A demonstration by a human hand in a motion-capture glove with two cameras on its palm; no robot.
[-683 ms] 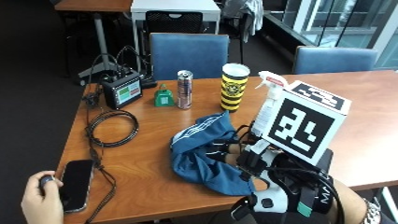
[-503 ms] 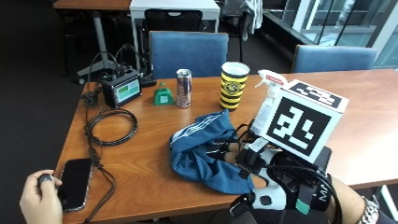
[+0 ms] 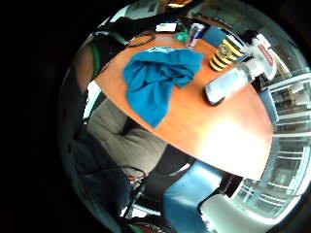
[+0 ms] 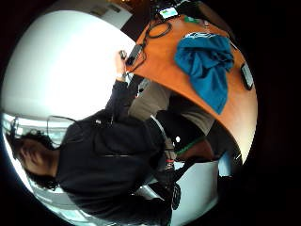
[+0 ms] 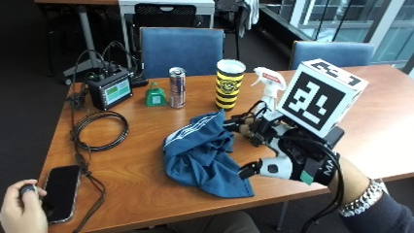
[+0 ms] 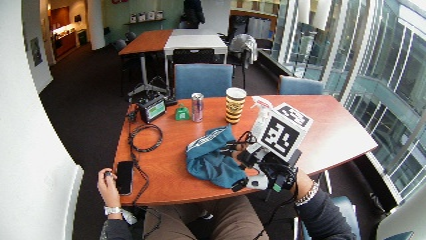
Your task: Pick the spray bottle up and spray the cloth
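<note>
In the outside view, the gloved right hand (image 5: 278, 150) has moved forward from the near edge of the table (image 5: 142, 189) since a moment ago. It now reaches toward the spray bottle (image 5: 267, 83), so I judge the reach to be under way and the pickup not yet made. The bottle stands upright at about 2 o'clock from the crumpled blue cloth (image 5: 200, 153), just right of the striped cup (image 5: 230, 85). The hand hovers palm down beside the cloth's right edge, its fingers (image 5: 249, 128) loosely spread and holding nothing.

The wide outside view shows the forearm coming in from 5 o'clock, with the hand short of the bottle.

The little finger side palm view shows the bottle beside the cup, apart from the cloth and untouched.

The thumb side palm view shows only the cloth lying on the table, not the bottle.
</note>
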